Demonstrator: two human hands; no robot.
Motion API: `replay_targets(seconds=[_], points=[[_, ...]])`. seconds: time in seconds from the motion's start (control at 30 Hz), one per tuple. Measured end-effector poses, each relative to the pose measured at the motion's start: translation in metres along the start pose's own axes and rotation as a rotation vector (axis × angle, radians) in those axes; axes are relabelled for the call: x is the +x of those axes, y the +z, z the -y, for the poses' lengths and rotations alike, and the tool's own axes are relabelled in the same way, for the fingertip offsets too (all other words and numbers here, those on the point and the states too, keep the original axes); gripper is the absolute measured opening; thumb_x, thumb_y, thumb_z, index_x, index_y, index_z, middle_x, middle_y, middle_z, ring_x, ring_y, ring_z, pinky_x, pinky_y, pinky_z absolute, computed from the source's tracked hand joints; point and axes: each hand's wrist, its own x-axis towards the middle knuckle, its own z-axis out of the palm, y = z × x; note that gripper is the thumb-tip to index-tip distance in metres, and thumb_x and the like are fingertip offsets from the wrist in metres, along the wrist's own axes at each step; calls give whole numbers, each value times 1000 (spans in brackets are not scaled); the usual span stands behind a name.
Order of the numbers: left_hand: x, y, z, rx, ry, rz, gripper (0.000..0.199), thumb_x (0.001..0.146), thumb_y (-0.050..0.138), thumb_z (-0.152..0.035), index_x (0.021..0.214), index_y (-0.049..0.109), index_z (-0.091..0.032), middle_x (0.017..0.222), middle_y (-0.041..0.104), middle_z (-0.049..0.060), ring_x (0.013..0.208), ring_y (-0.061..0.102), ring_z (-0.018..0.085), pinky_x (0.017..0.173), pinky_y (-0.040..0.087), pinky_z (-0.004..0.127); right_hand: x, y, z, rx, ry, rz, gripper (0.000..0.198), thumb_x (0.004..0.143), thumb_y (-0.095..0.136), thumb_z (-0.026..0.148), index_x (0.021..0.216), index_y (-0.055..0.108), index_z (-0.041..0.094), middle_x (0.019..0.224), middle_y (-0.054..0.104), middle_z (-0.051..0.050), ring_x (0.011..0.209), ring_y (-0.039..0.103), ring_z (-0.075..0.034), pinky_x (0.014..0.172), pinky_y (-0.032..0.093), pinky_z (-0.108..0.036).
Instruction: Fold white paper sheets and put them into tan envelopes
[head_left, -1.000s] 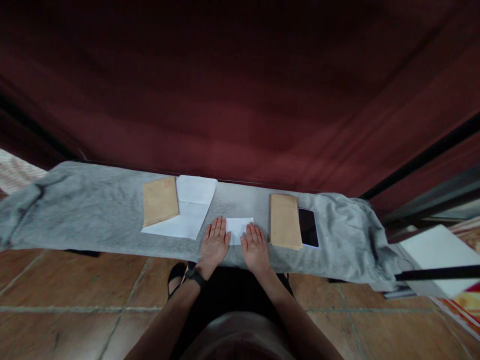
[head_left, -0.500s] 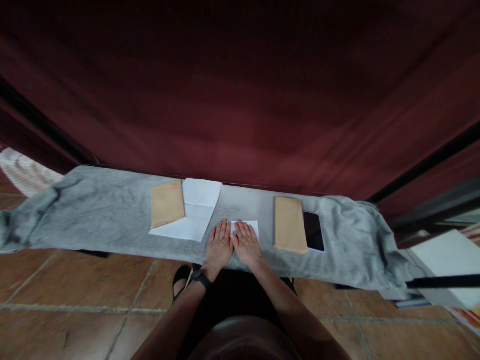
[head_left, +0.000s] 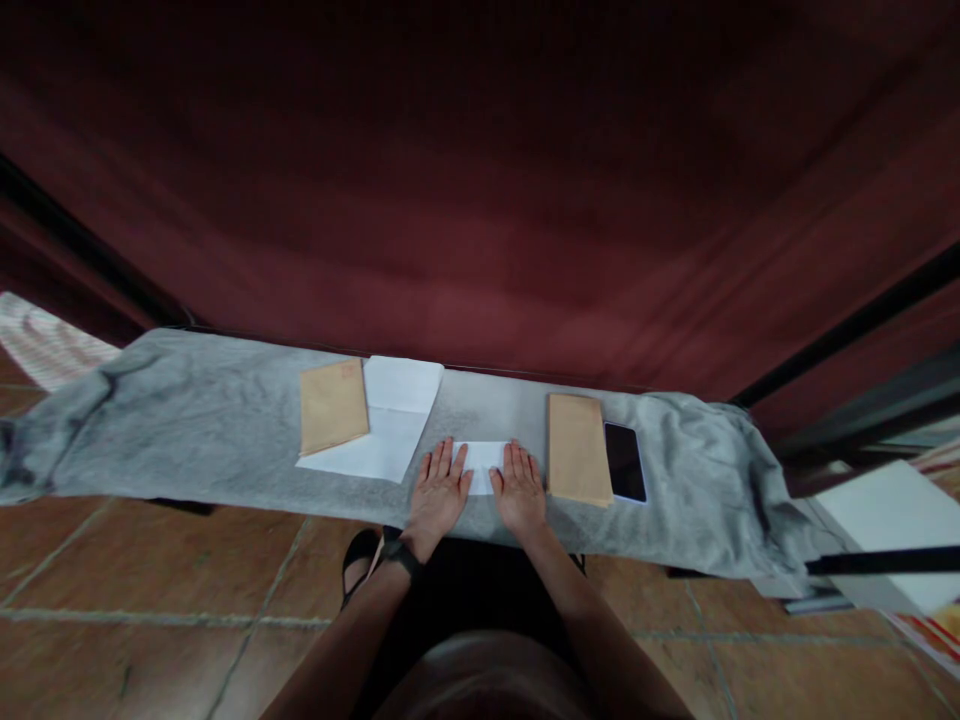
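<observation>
A small white piece of paper (head_left: 482,458), seemingly folded, lies flat on the grey cloth in front of me. My left hand (head_left: 439,492) rests flat over its left end, fingers stretched out and pointing away from me. Over the right end lies my right hand (head_left: 519,490), palm down with the fingers extended. Both thumbs angle inward, and the paper shows between them. Left of my hands are larger creased white sheets (head_left: 397,433), partly covered by a brown envelope (head_left: 332,405). To the right sits a stack of brown envelopes (head_left: 577,448).
A dark-screened phone (head_left: 625,462) lies against the right envelopes. Grey cloth (head_left: 202,420) covers the long narrow surface, rumpled at both ends. Behind it hangs a dark red fabric wall (head_left: 480,250). A white panel (head_left: 892,520) and a black bar (head_left: 881,562) are at the far right.
My right hand has slid right across the paper, away from my left hand, uncovering the paper's middle. The left hand stays nearly in place.
</observation>
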Motion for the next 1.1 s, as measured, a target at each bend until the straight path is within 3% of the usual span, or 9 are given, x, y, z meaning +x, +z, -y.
replay_targets(seconds=[0.4, 0.57, 0.73, 1.1], points=[[2, -7, -3, -3, -15, 8, 55, 102, 33, -40, 151, 40, -16, 159, 34, 15, 146, 35, 29, 120, 25, 48, -16, 0, -8, -5, 55, -143, 53, 103, 32, 28, 150, 38, 4, 153, 42, -21, 142, 39, -30, 115, 32, -48], [1, -6, -3, -37, -18, -15, 55, 101, 35, -39, 150, 41, -16, 158, 35, 15, 146, 35, 30, 120, 25, 49, -21, -8, -6, 9, -67, -107, 54, 102, 33, 26, 153, 32, 8, 157, 37, -16, 145, 35, -26, 117, 31, -46], [1, -4, -3, -37, 1, -17, 55, 102, 34, -40, 151, 41, -15, 158, 35, 17, 145, 36, 31, 119, 26, 50, -22, -13, 1, 28, -172, -20, 49, 103, 35, 30, 149, 43, 14, 153, 44, -10, 140, 42, -23, 119, 29, -43], [2, -6, -2, -24, -21, 11, 55, 102, 32, -41, 150, 41, -16, 158, 35, 15, 146, 34, 29, 120, 24, 49, -34, -15, -4, -39, -75, -110, 51, 100, 43, 30, 146, 46, 9, 149, 49, -15, 138, 44, -26, 116, 31, -43]])
